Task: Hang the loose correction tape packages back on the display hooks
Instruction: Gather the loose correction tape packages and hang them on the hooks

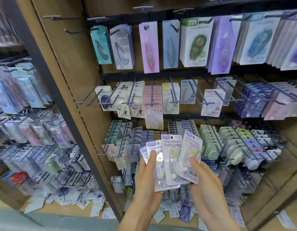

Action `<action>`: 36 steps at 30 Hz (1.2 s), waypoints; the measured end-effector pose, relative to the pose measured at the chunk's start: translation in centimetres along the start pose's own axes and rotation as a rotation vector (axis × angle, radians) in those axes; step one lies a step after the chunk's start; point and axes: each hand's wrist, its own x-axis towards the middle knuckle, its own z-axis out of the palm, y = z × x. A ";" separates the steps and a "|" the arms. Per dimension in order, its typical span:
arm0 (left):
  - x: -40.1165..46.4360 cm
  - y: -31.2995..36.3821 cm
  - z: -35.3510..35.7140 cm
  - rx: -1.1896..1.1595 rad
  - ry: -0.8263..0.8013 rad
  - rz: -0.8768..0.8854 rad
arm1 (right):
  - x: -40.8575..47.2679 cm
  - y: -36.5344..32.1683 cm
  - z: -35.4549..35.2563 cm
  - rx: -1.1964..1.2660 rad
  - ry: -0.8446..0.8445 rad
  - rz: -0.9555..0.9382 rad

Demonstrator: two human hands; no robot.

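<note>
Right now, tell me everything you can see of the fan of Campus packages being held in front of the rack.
The fan of Campus packages holds about four clear blister packs on white cards with lilac top bands, each with a punched hang hole. Yellow and white correction tape shows through the plastic. They overlap, tilted, tops spreading upward. The left hand grips the left ones, thumb on front; the right hand pinches the rightmost. None is on a hook.

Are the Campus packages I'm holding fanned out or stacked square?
Fanned out. The Campus packages overlap like spread cards, each purple header showing, gripped between the left hand and right hand.
</note>
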 end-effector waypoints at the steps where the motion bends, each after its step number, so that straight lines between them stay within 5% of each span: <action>1: 0.1 -0.1 0.2 0.021 0.015 0.005 | 0.0 -0.1 -0.1 0.006 0.003 -0.004; 11: 0.7 -2.8 4.9 0.203 -0.070 0.008 | 0.0 -3.1 -3.4 -0.037 0.107 -0.137; 36: 4.7 -4.4 10.7 0.129 -0.108 -0.045 | 5.6 -11.8 -8.8 -0.050 0.279 -0.390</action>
